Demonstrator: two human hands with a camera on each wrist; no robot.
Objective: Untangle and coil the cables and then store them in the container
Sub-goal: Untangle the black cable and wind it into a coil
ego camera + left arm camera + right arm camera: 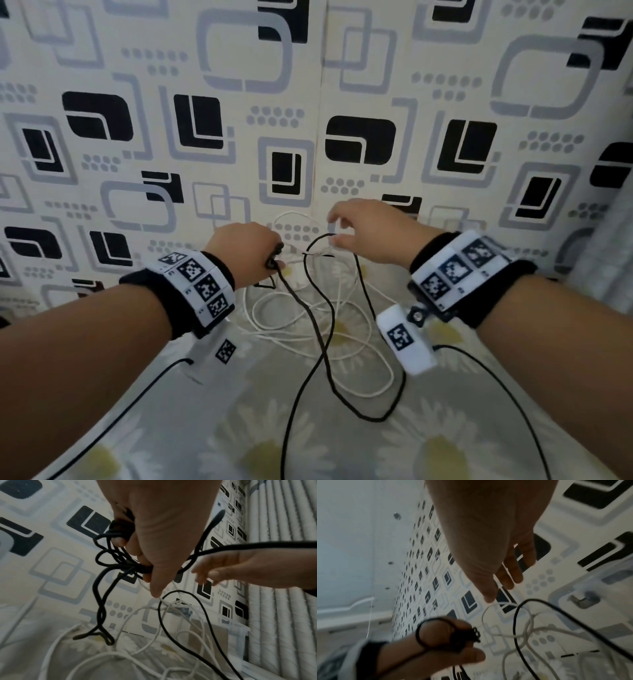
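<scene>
- Head view shows the left hand (245,246) clenched round a small bundle of black cable (308,301) wound about its fingers, held up off the bed (342,428), presumably so that the finished turns stay clear of the loose lengths below.
- From that bundle the black cable runs down in long loops across the flowered bedcover and up again toward the right hand (363,233).
- The right hand hangs with its fingers spread and slack; in the right wrist view nothing is closed between the fingers (513,573), and they hover just above a crossing of black and white strands, a likely reach for the next length to feed onto the coil.
- White cable (342,329) lies in wide, overlapping rings on the bed under both hands, with one loop lifted to where it crosses the black strand; the two are not yet separated.
- Left wrist view shows several black loops (109,555) gathered at the left hand's fingers, and a twisted pair of black strands hanging down to the bedcover.
- A clear-walled box (590,596), probably the container, appears by the patterned wall (205,154) in the right wrist view; no cable can be made out inside it.
- Judging by this, coiling of the black cable is only partly done and the white one is untouched.
</scene>
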